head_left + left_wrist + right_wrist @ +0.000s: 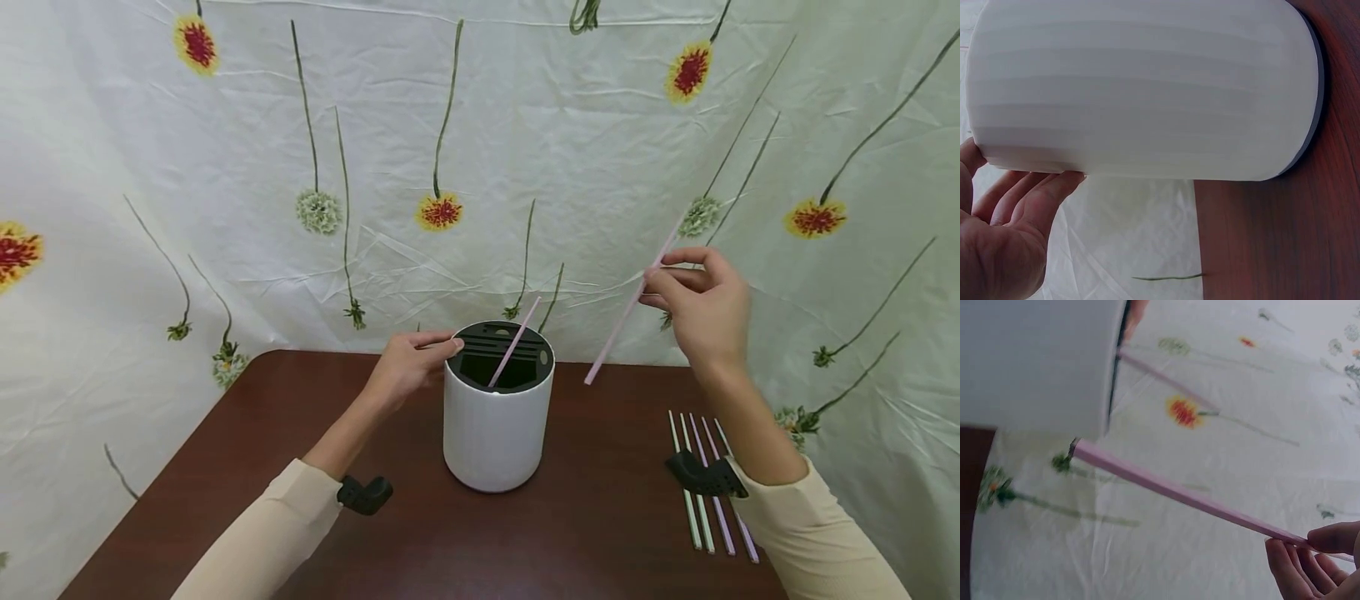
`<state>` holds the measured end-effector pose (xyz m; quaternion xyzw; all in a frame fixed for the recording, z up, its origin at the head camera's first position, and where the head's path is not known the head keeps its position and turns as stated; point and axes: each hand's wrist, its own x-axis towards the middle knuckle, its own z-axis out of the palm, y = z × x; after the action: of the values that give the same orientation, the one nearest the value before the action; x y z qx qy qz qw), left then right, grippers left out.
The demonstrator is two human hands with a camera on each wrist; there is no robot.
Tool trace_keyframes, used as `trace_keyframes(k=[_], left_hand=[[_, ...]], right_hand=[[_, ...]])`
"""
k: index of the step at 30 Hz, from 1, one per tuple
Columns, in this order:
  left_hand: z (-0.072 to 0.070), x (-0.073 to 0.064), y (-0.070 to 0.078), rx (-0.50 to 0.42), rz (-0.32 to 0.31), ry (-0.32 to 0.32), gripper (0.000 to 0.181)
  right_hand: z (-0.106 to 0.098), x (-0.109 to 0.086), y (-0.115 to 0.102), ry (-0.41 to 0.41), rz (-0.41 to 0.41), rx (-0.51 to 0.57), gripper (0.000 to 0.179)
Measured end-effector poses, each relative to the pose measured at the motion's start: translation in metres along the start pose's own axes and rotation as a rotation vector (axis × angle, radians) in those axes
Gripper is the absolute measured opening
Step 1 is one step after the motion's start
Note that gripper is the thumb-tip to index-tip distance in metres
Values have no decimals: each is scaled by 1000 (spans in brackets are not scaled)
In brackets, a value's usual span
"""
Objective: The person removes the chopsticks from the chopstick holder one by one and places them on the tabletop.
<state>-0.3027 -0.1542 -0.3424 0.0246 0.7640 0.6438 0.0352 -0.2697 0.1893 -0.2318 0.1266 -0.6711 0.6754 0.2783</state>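
Note:
A white cylindrical utensil holder (495,442) with a black slotted insert (498,333) in its top stands upright on the table. My left hand (408,362) grips its upper left edge, thumb at the rim and fingers against the outer wall. One pink chopstick (517,340) leans in the insert's large opening, its upper end sticking out. To the right of the holder and above the table, my right hand (712,308) pinches another pink chopstick (1166,489) between thumb and fingers. Its lower end slants down toward the holder.
Several pale green and purple chopsticks (720,517) lie side by side on the dark brown table (600,517), partly beneath the right forearm. Behind the table's back edge hangs a white flowered cloth (517,150). A black wrist mount (365,495) sits on the left sleeve.

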Motion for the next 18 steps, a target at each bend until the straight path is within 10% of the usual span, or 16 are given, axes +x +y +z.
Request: trace_keyframes(k=[18], left_hand=[[0, 1, 0, -1, -10, -1, 49]], right_hand=[[-89, -53, 101, -113, 102, -674, 27]])
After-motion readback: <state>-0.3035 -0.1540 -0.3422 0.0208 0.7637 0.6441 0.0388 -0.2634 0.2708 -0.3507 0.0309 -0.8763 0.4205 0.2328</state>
